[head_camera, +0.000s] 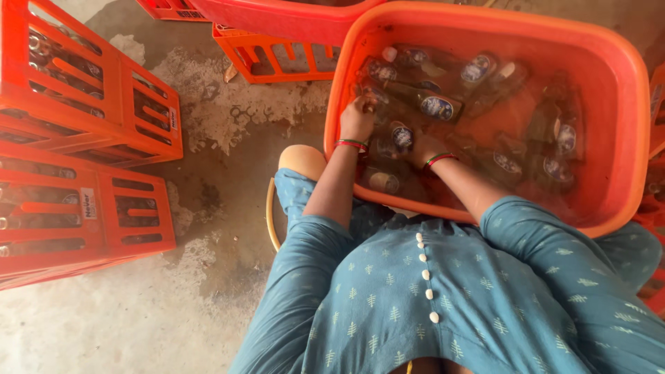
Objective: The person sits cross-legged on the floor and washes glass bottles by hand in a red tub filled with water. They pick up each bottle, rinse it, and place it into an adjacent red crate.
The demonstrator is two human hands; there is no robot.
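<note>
I have my left hand [357, 119] and right hand [424, 149] closed on one bottle [396, 137] in the tub [623, 125], with many bottles soaking beyond it and the crates [90, 118] partly filled.

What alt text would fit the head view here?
A person's left hand and right hand reach among glass bottles soaking in an orange tub of water. Orange crates stand stacked at the left on a wet concrete floor.
</note>
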